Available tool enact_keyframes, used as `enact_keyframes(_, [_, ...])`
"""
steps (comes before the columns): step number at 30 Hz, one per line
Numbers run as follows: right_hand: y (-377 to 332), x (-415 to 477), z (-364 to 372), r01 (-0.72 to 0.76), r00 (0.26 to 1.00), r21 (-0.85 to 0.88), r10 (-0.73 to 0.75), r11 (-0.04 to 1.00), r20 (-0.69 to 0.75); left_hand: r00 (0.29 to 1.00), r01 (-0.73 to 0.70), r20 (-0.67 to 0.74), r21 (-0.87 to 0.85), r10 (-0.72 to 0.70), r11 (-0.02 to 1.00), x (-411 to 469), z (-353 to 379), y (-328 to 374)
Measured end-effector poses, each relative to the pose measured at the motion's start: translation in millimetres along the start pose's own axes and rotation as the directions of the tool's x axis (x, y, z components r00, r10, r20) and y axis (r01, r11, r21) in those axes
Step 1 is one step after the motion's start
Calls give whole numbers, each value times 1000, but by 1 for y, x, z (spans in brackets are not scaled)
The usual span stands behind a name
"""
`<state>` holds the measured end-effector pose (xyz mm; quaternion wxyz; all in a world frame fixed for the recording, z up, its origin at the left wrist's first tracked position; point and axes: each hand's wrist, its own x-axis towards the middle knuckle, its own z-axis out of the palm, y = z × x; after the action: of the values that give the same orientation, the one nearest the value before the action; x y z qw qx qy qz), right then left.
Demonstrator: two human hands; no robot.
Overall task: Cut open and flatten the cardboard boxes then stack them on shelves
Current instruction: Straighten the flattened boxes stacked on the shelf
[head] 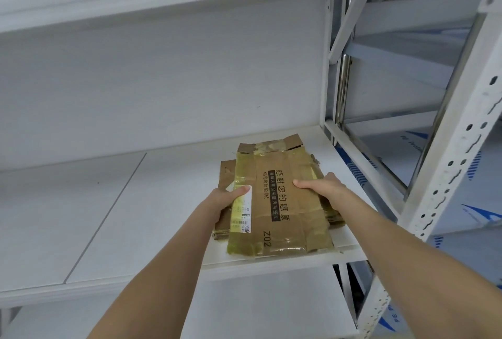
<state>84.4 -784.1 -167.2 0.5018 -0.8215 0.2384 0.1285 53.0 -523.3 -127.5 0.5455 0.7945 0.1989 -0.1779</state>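
A flattened brown cardboard box (285,232), striped with yellowish clear tape and printed with black characters and "Z02", lies on top of a small stack of other flattened brown cardboard pieces (226,171) on a white metal shelf (135,203), near its right end. The left grip (228,200), a bare hand, holds the box's left edge, thumb pressed on a white paper shipping label (241,212). The right grip (323,186) holds the right edge, thumb on top and fingers tucked under. A white perforated steel upright (456,154) stands to the right, with white sheets printed in blue (478,203) behind it.
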Motion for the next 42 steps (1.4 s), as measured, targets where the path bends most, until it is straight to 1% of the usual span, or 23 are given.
enact_keyframes(3, [-9,-16,5,3,1000,93,-5,996,21,999,10,-39,-53,-12,999,-7,-6,-6])
enact_keyframes(6, [-16,-35,13,7,996,200,-23,980,81,997,-5,-82,-79,-2,997,-15,-15,-10])
enact_keyframes(8, [-15,-41,20,12,994,224,-36,975,101,994,-25,-108,-99,15,995,-23,-24,-12])
enact_keyframes(11, [-16,-50,29,59,990,248,-88,967,106,989,-62,-143,-123,44,990,-34,-38,-15])
enact_keyframes(15, [-27,-67,34,122,989,291,-143,949,50,975,-138,-196,-174,103,975,-50,-55,-18])
enact_keyframes(20, [-34,-88,42,237,971,276,-233,931,-48,963,-215,-214,-235,165,948,-73,-72,-21])
enact_keyframes(26, [-42,-136,50,331,938,228,-294,916,-183,956,-273,-182,-273,229,922,-98,-95,-36])
enact_keyframes(31, [-31,-176,60,360,925,257,-305,897,-228,946,-316,-161,-252,283,915,-124,-113,-52])
enact_keyframes(37, [-3,-225,60,338,917,245,-261,909,-300,935,-353,-124,-211,334,911,-149,-114,-71])
enact_keyframes(42, [35,-262,42,315,914,293,-205,903,-351,929,-368,-43,-205,368,907,-166,-90,-80])
